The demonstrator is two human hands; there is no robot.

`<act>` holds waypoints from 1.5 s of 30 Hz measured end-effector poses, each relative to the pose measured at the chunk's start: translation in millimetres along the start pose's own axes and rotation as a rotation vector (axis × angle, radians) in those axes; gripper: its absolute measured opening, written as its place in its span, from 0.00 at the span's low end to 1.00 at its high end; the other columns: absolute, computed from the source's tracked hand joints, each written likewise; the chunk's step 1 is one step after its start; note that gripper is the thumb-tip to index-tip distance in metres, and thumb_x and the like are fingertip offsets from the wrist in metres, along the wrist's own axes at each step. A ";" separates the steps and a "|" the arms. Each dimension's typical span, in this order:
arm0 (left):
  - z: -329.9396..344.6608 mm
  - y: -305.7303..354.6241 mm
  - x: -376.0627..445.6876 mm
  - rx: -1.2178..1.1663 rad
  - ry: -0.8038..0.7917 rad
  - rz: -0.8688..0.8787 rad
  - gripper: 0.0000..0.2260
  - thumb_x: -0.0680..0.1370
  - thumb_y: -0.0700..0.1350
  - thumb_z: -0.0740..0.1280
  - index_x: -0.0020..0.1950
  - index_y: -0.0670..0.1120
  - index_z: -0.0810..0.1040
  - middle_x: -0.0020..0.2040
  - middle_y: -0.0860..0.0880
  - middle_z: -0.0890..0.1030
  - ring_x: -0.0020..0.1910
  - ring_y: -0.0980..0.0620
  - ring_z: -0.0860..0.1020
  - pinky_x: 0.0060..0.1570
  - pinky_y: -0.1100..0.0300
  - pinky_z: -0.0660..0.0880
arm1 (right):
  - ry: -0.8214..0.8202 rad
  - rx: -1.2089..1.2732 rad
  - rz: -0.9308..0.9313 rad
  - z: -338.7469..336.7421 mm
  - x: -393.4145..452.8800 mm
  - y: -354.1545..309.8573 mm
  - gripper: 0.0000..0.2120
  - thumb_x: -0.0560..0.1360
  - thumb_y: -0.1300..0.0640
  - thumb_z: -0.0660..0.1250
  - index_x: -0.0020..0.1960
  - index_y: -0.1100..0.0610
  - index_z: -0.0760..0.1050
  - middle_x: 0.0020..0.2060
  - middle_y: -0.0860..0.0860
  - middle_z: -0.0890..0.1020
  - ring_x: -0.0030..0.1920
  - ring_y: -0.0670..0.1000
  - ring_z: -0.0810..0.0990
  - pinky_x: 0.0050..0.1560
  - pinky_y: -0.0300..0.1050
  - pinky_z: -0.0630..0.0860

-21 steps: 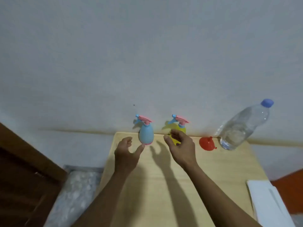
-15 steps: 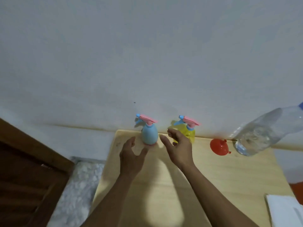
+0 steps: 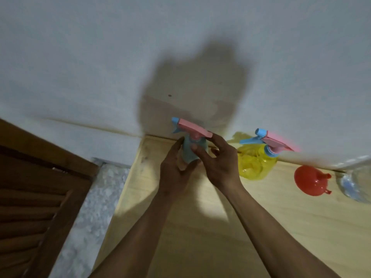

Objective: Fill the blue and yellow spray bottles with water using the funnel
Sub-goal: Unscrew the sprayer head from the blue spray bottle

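The blue spray bottle [image 3: 189,152] is standing upright at the far edge of the pale wooden worktop [image 3: 281,227], close against the white wall [image 3: 100,57], and every other place here is being given relative to it. The left hand [image 3: 174,173] is wrapping around the bottle's left side and lower body, its thumb and fingers curling onto the blue plastic, so it is gripping the bottle. The right hand [image 3: 218,165] is closing in from the bottle's right, its thumb pressing on the front of the body below the neck and its fingers reaching up beside the pink trigger head [image 3: 192,129]; this hand too is holding the bottle. To the right of the blue bottle, just past the right hand, the yellow spray bottle [image 3: 255,163] is standing with its own pink and blue head, apart from both hands. Further right again, the red funnel [image 3: 310,180] is lying on the worktop, and beyond it, at the frame's edge, part of a clear water bottle [image 3: 355,183] is showing, blurred. To the left of the blue bottle, off the worktop, a brown louvred door [image 3: 34,197] is standing beside a strip of speckled grey floor [image 3: 90,207].
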State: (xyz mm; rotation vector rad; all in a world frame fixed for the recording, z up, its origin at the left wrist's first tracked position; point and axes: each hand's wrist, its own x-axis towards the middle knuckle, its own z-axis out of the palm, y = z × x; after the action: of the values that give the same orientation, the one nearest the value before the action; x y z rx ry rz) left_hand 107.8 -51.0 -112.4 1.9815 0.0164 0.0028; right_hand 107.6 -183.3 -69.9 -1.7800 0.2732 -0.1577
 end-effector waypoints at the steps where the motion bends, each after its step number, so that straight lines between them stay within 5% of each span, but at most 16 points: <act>1: 1.0 -1.1 0.3 -0.009 0.002 -0.004 0.33 0.71 0.56 0.73 0.75 0.51 0.68 0.68 0.55 0.77 0.66 0.60 0.75 0.61 0.66 0.74 | -0.001 0.008 -0.003 2.5 1.6 0.3 0.15 0.73 0.53 0.77 0.58 0.43 0.80 0.53 0.42 0.85 0.55 0.41 0.82 0.53 0.30 0.74; 8: 5.3 -3.1 1.5 -0.016 0.031 0.010 0.34 0.71 0.59 0.70 0.74 0.48 0.69 0.66 0.54 0.79 0.65 0.58 0.76 0.61 0.65 0.75 | -0.003 -0.064 -0.066 8.5 8.0 3.6 0.14 0.77 0.54 0.73 0.62 0.49 0.79 0.56 0.47 0.84 0.58 0.48 0.81 0.58 0.44 0.78; 15: 3.8 5.6 -21.5 -0.032 0.006 0.052 0.29 0.74 0.57 0.70 0.72 0.48 0.71 0.65 0.55 0.78 0.63 0.59 0.76 0.59 0.57 0.77 | 0.026 -0.149 -0.125 1.5 -5.9 -7.9 0.13 0.79 0.55 0.71 0.62 0.56 0.79 0.52 0.45 0.82 0.52 0.42 0.79 0.51 0.31 0.76; 19: -3.2 24.6 -49.0 -0.050 0.019 0.138 0.29 0.76 0.57 0.69 0.74 0.48 0.67 0.68 0.54 0.74 0.66 0.54 0.74 0.59 0.53 0.77 | 0.028 -0.069 -0.111 -12.9 -25.2 -31.3 0.12 0.79 0.53 0.70 0.61 0.57 0.80 0.52 0.48 0.85 0.52 0.48 0.83 0.54 0.50 0.81; 23: -20.5 54.9 -78.5 -0.074 0.016 0.201 0.32 0.75 0.59 0.68 0.75 0.48 0.65 0.70 0.52 0.72 0.67 0.56 0.73 0.58 0.57 0.77 | 0.033 0.013 -0.111 -34.4 -54.3 -73.7 0.10 0.79 0.54 0.71 0.58 0.57 0.81 0.49 0.47 0.86 0.51 0.47 0.85 0.53 0.56 0.81; 27: -39.7 89.1 -118.8 -0.132 0.071 0.309 0.33 0.74 0.63 0.69 0.74 0.50 0.64 0.69 0.56 0.72 0.65 0.61 0.74 0.55 0.66 0.75 | 0.018 0.056 -0.119 -55.1 -96.9 -124.9 0.07 0.79 0.55 0.70 0.56 0.56 0.82 0.48 0.46 0.86 0.49 0.44 0.84 0.52 0.52 0.82; 32: -63.9 128.6 -178.8 -0.254 0.135 0.380 0.33 0.72 0.66 0.69 0.75 0.64 0.61 0.69 0.66 0.70 0.66 0.57 0.75 0.59 0.61 0.76 | 0.026 0.107 -0.146 -70.8 -162.9 -177.4 0.08 0.79 0.52 0.70 0.54 0.55 0.83 0.46 0.46 0.86 0.49 0.42 0.83 0.49 0.42 0.78; 39: -89.0 164.1 -237.7 -0.328 0.169 0.418 0.31 0.70 0.54 0.73 0.72 0.57 0.68 0.67 0.57 0.75 0.63 0.50 0.78 0.54 0.44 0.80 | 0.137 0.164 -0.215 -80.3 -236.7 -217.7 0.10 0.78 0.47 0.71 0.53 0.54 0.82 0.47 0.48 0.85 0.49 0.46 0.82 0.50 0.41 0.78; 42: -95.9 173.5 -260.2 -0.326 0.150 0.509 0.32 0.73 0.55 0.73 0.74 0.50 0.68 0.68 0.52 0.75 0.64 0.47 0.78 0.55 0.42 0.80 | 0.197 0.257 -0.201 -84.7 -261.4 -223.5 0.12 0.75 0.46 0.74 0.54 0.52 0.81 0.47 0.48 0.85 0.49 0.49 0.83 0.52 0.45 0.80; 45: -99.2 182.1 -281.9 -0.358 0.137 0.490 0.32 0.72 0.61 0.72 0.73 0.54 0.69 0.67 0.55 0.76 0.62 0.47 0.79 0.53 0.45 0.81 | 0.206 0.340 -0.179 -88.8 -280.9 -226.4 0.12 0.74 0.48 0.76 0.51 0.54 0.82 0.44 0.50 0.86 0.44 0.48 0.83 0.48 0.45 0.79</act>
State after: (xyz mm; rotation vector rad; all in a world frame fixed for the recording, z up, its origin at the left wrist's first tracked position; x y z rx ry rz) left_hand -173.1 -36.3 95.8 1.5817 -0.3571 0.4301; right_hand -162.8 -144.7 182.0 -1.4492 0.2191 -0.4892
